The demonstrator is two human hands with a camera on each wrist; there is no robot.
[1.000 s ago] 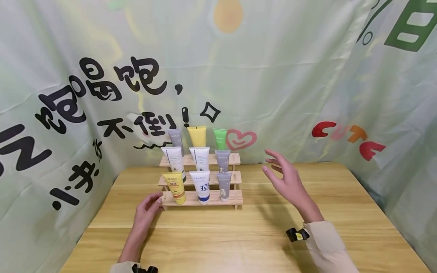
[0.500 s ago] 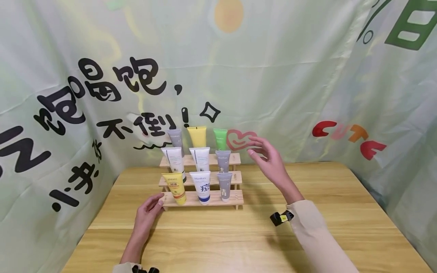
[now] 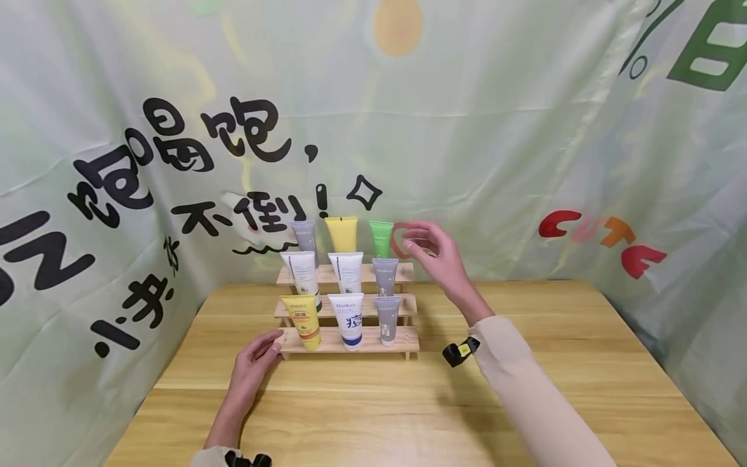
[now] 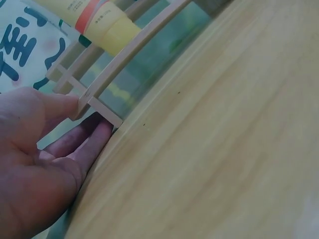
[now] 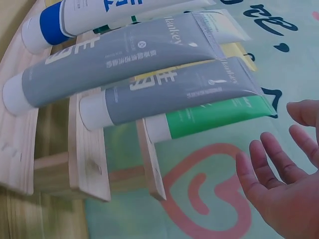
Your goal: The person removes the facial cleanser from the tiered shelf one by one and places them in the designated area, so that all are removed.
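Note:
A three-tier wooden display rack point(image 3: 350, 344) holds several squeeze tubes standing on their caps. My left hand point(image 3: 251, 370) is at the left end of its lowest shelf; in the left wrist view, its fingers grip the shelf end beside a leg. My right hand point(image 3: 439, 259) hovers in the air right of the top tier, fingers apart and slightly bent, holding nothing. Nearest to it is a green tube point(image 3: 381, 239), and in the right wrist view a gap separates the fingertips from the tube's flat end. A grey tube point(image 3: 386, 277) stands one tier below the green one.
Bottom-tier tubes are a yellow one point(image 3: 303, 322), a white and blue one point(image 3: 348, 321) and a grey one point(image 3: 388, 321). A wooden table point(image 3: 525, 389) carries the rack. Printed cloth point(image 3: 496, 162) hangs close behind it and along both sides.
My right hand has moved left, towards the green tube, and slightly up. The left hand keeps its place at the rack's end. The head view has shifted slightly.

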